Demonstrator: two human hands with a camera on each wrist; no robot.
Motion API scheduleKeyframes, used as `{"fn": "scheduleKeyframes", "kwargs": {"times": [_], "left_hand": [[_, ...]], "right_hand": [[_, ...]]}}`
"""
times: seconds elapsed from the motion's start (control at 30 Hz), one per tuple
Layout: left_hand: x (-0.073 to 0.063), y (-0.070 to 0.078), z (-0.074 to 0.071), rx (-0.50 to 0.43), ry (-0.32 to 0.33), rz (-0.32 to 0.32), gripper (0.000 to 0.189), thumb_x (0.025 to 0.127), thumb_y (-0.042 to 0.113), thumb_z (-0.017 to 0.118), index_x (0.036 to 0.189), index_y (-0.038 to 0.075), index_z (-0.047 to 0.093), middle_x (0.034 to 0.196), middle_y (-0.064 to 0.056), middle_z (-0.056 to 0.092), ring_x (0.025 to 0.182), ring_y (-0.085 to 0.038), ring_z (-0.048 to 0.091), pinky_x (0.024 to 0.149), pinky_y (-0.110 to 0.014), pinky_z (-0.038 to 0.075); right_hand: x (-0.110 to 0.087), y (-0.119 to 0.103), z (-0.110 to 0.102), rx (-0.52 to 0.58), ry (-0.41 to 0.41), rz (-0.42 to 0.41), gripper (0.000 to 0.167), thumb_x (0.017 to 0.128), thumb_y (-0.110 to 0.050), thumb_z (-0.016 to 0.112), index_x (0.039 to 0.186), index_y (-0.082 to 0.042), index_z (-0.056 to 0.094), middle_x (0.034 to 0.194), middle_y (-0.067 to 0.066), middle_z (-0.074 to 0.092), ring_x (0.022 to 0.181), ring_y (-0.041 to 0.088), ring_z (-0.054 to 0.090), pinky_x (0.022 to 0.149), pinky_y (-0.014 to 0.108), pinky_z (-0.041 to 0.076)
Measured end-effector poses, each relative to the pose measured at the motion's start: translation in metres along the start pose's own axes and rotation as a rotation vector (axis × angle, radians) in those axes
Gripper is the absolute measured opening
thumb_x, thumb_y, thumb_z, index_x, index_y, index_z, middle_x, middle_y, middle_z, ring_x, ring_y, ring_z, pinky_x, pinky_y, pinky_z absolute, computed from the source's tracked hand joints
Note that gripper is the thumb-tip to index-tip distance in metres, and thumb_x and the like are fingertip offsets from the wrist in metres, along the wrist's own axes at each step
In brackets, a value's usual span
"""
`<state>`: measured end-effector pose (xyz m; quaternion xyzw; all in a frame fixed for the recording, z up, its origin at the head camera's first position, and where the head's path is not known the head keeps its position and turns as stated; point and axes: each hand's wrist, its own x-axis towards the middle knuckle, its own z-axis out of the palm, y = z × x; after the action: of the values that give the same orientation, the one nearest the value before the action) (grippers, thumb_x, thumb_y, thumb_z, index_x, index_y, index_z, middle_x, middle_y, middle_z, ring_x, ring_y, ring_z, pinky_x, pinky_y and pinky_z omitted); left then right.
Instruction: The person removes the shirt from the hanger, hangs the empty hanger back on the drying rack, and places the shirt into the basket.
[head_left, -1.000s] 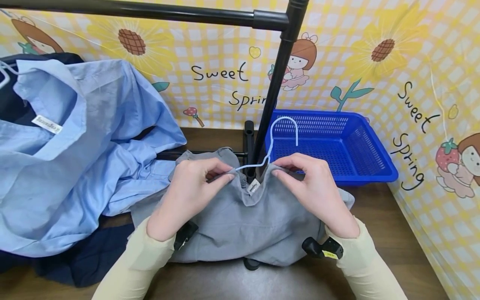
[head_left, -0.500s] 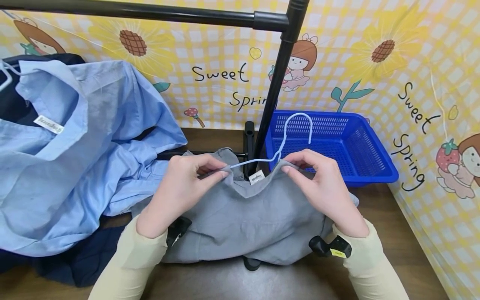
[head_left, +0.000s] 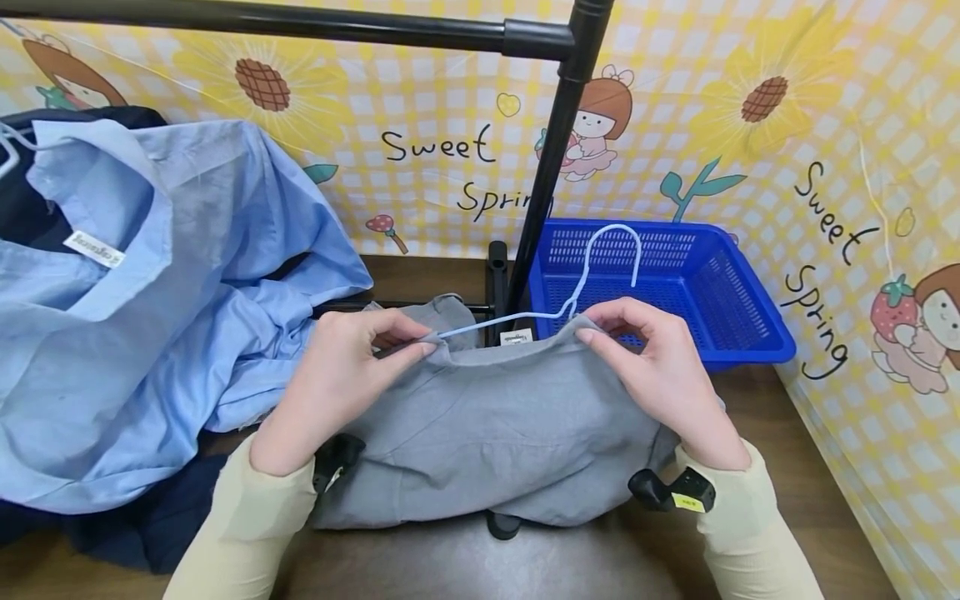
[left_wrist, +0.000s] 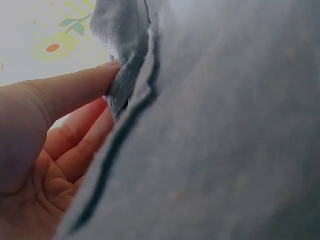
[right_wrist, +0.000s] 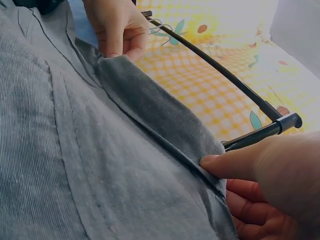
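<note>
A grey shirt (head_left: 487, 433) is spread between my hands, its neckline stretched nearly straight. My left hand (head_left: 333, 375) pinches the collar on one side between thumb and fingers; my right hand (head_left: 663, 367) pinches it on the other. A light-blue clothes hanger (head_left: 517, 316) runs along the neckline, its hook (head_left: 588, 254) standing up near my right fingertips. Its shoulder parts are hidden by cloth and hands. Behind the neckline a white label (head_left: 516, 337) shows. The right wrist view has the folded collar edge (right_wrist: 160, 110) drawn taut between both hands.
A black clothes rack (head_left: 547, 167) stands behind the shirt, its bar crossing the top. At the back right sits a blue plastic basket (head_left: 783, 346). Light-blue shirts (head_left: 225, 250) and dark navy clothing (head_left: 165, 517) are on the left. A printed yellow cloth (head_left: 450, 100) covers the wall.
My hands have moved apart, stretching the neckline from a deep V to almost straight. The hanger's hook has shifted right and tilted, and more of its blue bar shows.
</note>
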<state>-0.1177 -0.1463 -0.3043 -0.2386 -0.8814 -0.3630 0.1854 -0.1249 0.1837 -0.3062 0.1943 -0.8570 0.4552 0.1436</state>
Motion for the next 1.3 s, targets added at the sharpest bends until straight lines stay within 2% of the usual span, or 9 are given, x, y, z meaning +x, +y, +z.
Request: {"fn": "scheduleKeyframes", "kwargs": {"times": [0.1,0.3,0.53,0.83,1.03,1.3], "left_hand": [[0.0,-0.001,0.002,0.011,-0.004,0.02,0.012,0.084,0.006,0.084,0.093,0.013,0.08,0.085,0.007,0.074,0.073,-0.007,0.065,0.064,-0.033,0.053],[0.002,0.001,0.007,0.02,0.006,0.074,0.012,0.084,0.006,0.084,0.093,0.013,0.08,0.085,0.008,0.074,0.067,-0.006,0.059,0.058,-0.03,0.047],[0.002,0.004,0.011,-0.009,0.045,0.155,0.012,0.084,0.005,0.084,0.093,0.012,0.08,0.087,0.006,0.076,0.071,-0.005,0.065,0.061,-0.031,0.052],[0.002,0.005,0.012,-0.033,0.038,0.151,0.014,0.083,0.005,0.085,0.094,0.013,0.081,0.087,0.008,0.075,0.073,-0.004,0.067,0.062,-0.03,0.054],[0.003,0.002,0.009,-0.079,0.016,0.09,0.014,0.084,0.007,0.085,0.095,0.015,0.082,0.088,0.01,0.075,0.076,-0.003,0.068,0.064,-0.029,0.055],[0.0,-0.002,0.002,-0.08,0.016,0.032,0.013,0.085,0.009,0.085,0.094,0.018,0.082,0.087,0.012,0.074,0.076,-0.004,0.068,0.063,-0.027,0.054]], "right_hand": [[0.001,0.0,0.001,0.003,0.016,0.006,0.012,0.094,-0.014,0.076,0.106,-0.01,0.077,0.097,-0.002,0.073,0.088,0.012,0.065,0.08,0.022,0.052],[0.003,-0.002,0.002,-0.015,0.058,0.018,0.014,0.094,-0.014,0.077,0.107,-0.01,0.078,0.098,-0.002,0.073,0.088,0.009,0.065,0.079,0.02,0.051],[0.002,-0.007,0.0,-0.026,0.053,0.043,0.019,0.095,-0.017,0.076,0.112,-0.009,0.078,0.1,0.0,0.074,0.089,0.011,0.064,0.08,0.019,0.051],[0.004,-0.005,0.002,0.107,0.051,0.039,0.014,0.097,-0.02,0.073,0.104,-0.009,0.079,0.106,-0.002,0.076,0.093,0.014,0.068,0.078,0.023,0.054],[0.004,-0.005,0.003,0.148,0.056,0.028,0.01,0.097,-0.014,0.073,0.1,-0.006,0.078,0.101,0.001,0.075,0.091,0.016,0.068,0.075,0.023,0.053],[0.003,-0.003,0.005,0.311,0.062,0.029,0.007,0.098,-0.004,0.068,0.096,0.002,0.071,0.101,0.014,0.073,0.09,0.021,0.068,0.077,0.024,0.053]]}}
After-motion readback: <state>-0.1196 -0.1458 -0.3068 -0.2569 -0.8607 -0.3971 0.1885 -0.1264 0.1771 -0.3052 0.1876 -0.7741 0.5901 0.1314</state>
